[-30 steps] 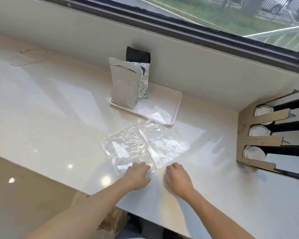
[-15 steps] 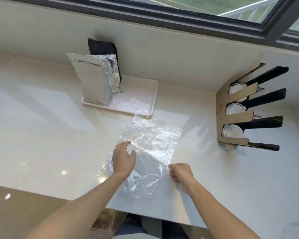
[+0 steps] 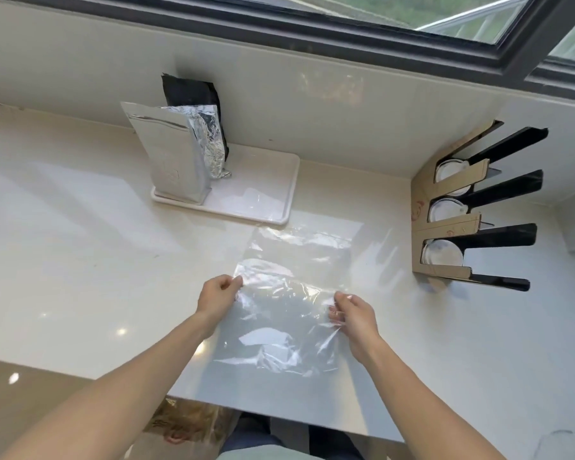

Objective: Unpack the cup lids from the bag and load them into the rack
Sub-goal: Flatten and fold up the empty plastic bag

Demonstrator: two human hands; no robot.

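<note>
Over by the wall the rack already shows lids in its slots, while both hands, left and right, pinch the seemingly empty bag above the surface, so unpacking looks finished

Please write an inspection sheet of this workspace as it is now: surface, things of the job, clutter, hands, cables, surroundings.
Surface: glossy cream stone counter, with reflections of ceiling lights.
Job's things: clear crumpled plastic bag, no lids visible inside; wooden wall rack with black slots at the right, holding white round cup lids in three slots.
Clutter: white rectangular tray carrying a silver foil pouch, a crumpled foil pack and a black pouch.
Hands: left hand pinches the bag's left edge; right hand grips its right edge.
Cables: nothing seen.
Surroundings: dark-framed window above a cream wall.
</note>
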